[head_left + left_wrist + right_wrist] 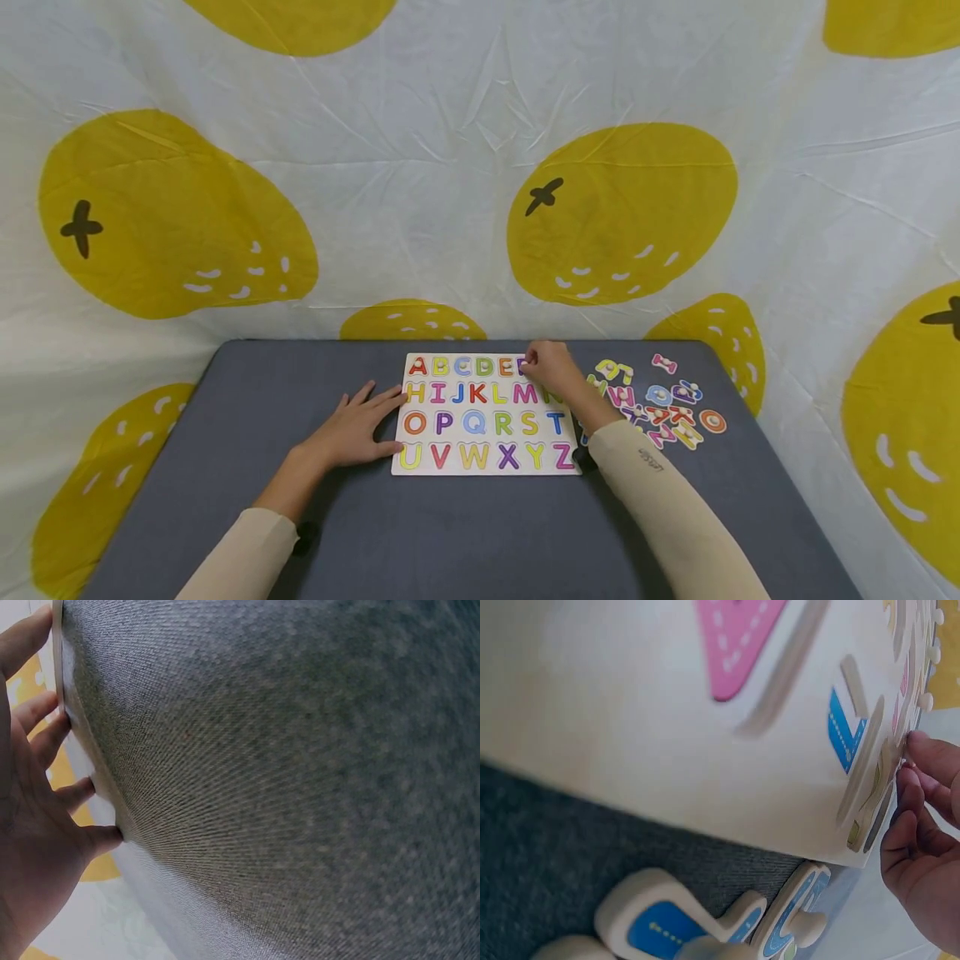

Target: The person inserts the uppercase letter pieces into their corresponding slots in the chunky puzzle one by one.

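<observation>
A pale wooden alphabet board (457,439) lies on the dark grey table, its rows of coloured letters running from A to Z. Knobs show on the first letters of the top row. With fingers spread, my left hand (360,429) touches the board's left edge; the left wrist view shows its fingertips (105,836) on the cloth. At the top row's right end, my right hand (551,368) pinches a purple letter piece (522,365), mostly hidden by the fingers. In the right wrist view the thumb and forefinger (930,761) meet close to the board's surface.
Loose knobbed letter pieces lie heaped right of the board, among them a blue ring-shaped piece (658,396), an orange one (712,421) and a pink one (664,363) farther back. A patterned white curtain (420,225) hangs behind the table (480,533).
</observation>
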`<control>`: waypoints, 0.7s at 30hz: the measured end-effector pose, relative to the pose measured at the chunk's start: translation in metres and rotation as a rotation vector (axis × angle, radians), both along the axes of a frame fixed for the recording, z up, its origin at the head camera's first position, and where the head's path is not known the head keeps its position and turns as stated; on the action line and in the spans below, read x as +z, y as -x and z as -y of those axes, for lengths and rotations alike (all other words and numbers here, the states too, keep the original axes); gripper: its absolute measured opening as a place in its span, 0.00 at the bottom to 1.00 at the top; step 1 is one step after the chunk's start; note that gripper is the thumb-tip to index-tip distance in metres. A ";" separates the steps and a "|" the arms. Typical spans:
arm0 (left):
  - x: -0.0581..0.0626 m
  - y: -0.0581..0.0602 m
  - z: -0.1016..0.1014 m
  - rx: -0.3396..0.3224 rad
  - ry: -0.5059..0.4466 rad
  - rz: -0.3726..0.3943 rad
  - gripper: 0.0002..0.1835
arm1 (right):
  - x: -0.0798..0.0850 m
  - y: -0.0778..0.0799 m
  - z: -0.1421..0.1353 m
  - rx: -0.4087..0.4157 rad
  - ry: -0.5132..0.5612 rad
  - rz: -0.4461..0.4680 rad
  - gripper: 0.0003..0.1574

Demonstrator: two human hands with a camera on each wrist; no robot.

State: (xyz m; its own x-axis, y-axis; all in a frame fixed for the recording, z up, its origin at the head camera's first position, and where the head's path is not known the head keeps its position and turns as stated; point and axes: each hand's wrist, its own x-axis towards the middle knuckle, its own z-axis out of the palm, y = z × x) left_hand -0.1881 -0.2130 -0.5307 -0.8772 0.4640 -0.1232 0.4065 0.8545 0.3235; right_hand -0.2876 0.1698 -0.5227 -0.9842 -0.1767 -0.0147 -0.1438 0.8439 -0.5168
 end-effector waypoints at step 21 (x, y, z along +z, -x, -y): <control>0.001 0.000 0.000 0.006 -0.002 0.010 0.49 | 0.024 -0.017 -0.041 0.019 0.023 -0.060 0.13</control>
State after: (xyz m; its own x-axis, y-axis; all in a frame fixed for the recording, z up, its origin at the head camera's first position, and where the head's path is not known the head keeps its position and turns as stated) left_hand -0.1885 -0.2127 -0.5293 -0.8788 0.4589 -0.1312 0.3981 0.8564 0.3288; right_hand -0.2705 0.2109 -0.4989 -0.9795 -0.1954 0.0484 -0.1913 0.8288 -0.5259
